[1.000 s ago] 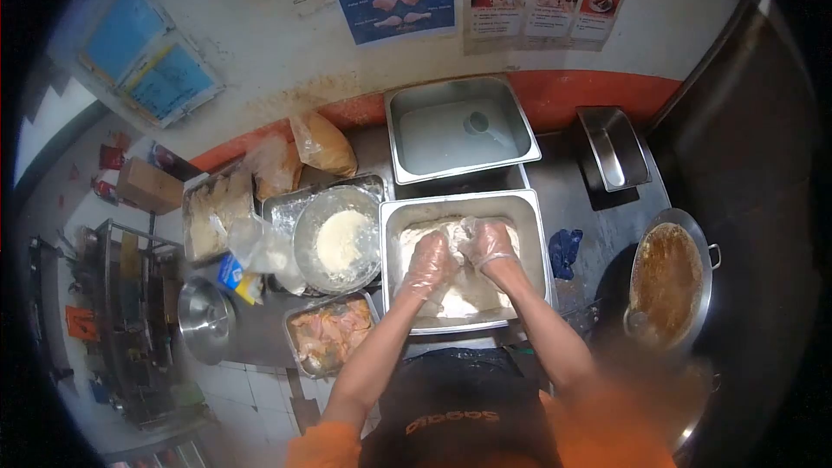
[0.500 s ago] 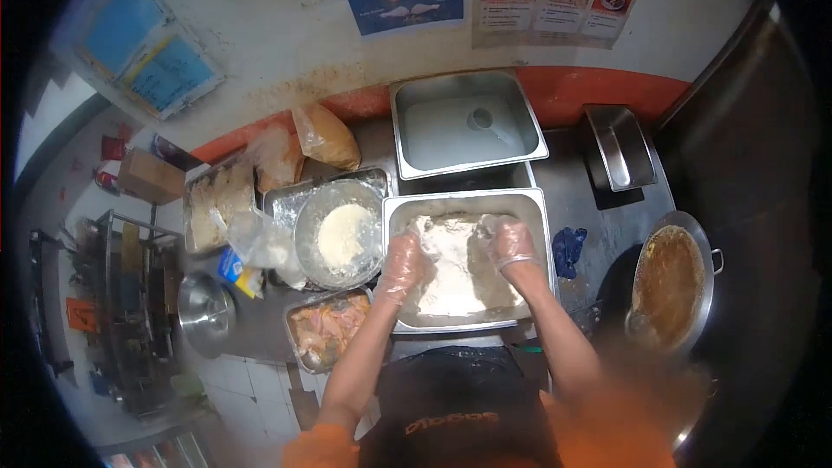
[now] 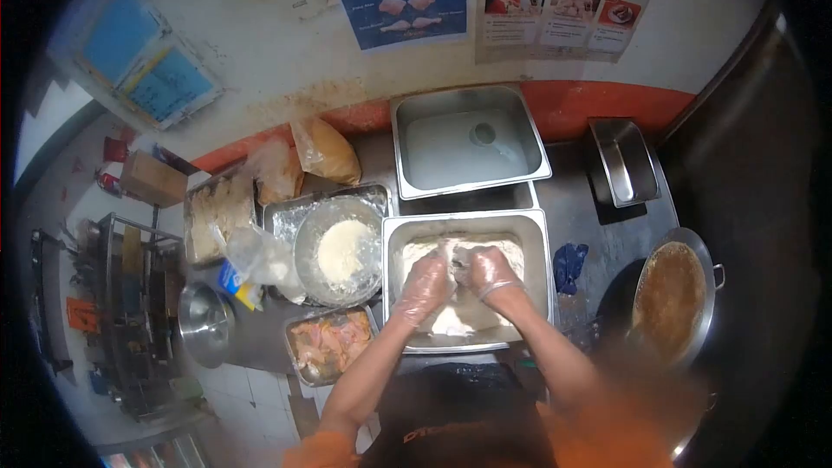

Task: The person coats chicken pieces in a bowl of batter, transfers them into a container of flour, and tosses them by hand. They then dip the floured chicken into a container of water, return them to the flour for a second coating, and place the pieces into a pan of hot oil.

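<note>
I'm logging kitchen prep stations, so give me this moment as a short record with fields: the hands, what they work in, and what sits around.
Left hand: gloved, pressed into flour
Right hand: gloved, against the left one
Grip: cannot tell whether either holds anything
Container: steel pan of flour
Left of it: bowl of pale crumbs; tray of raw marinated meat
Behind it: deep pan of cloudy liquid
Right: wok of brown liquid

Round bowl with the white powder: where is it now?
Head view, left of centre: the round bowl sits just left of the flour tray, behind the tray of raw meat.
</note>
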